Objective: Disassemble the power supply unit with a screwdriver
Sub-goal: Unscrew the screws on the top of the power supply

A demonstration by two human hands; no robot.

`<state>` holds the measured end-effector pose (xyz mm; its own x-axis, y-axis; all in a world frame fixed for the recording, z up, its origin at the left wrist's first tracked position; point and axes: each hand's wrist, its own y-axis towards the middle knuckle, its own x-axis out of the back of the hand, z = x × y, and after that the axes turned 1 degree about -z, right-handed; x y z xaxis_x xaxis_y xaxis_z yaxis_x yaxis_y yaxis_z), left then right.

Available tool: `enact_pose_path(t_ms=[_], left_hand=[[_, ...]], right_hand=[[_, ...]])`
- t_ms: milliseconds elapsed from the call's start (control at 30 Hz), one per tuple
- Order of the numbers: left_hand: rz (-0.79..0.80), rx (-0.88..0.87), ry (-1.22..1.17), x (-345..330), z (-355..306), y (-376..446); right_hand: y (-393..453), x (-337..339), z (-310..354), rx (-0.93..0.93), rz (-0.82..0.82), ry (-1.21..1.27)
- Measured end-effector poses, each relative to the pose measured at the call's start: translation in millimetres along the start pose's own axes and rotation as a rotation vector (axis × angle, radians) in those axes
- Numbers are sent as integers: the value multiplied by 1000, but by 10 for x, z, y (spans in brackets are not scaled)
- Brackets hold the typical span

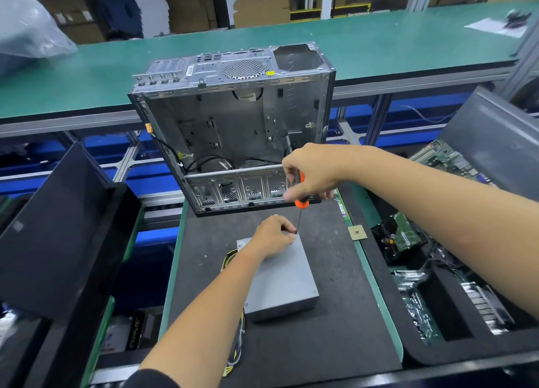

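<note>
PSU lies flat mid-mat, cables trailing toward the near-left edge. Left hand pinches the screwdriver tip at the far-right top corner; right hand grips the handle. The metal box looks rigid and hefty: best steadied by its sides.

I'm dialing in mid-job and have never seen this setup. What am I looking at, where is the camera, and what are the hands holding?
There is no machine: a person works with bare hands, filmed by a camera on their head looking down. On the dark mat lies a grey power supply unit with its cable bundle. Behind it stands an emptied computer case. The right hand grips an orange-handled screwdriver, tip at the unit's far corner. The left hand rests on the unit and pinches near the tip. A small CPU chip lies to the right.
</note>
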<state>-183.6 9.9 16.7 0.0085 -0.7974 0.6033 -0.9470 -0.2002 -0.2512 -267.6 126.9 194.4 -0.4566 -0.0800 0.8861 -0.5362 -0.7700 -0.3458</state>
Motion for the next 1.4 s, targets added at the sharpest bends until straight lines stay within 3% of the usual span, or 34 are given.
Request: enact_pose_path(t_ms=[133, 367, 700, 1033, 1233, 1333, 1400], left_hand=[[1, 1, 14, -2, -14, -13], [-1, -4, 40, -12, -48, -28], [-113, -144, -3, -62, 3, -54], [-123, -357, 402, -72, -38, -2], [-138, -491, 656, -97, -23, 12], [-141, -493, 664, -108, -12, 29], [-131, -417, 519, -109, 2, 32]], right_hand=[[12, 41, 34, -159, 63, -87], [-54, 73, 7, 68, -4, -133], [-9, 41, 37, -59, -3, -218], [-81, 95, -43, 123, -23, -218], [-41, 24, -29, 27, 10, -107], [-1, 23, -6, -53, 9, -146], [10, 23, 1, -25, 1, -173]])
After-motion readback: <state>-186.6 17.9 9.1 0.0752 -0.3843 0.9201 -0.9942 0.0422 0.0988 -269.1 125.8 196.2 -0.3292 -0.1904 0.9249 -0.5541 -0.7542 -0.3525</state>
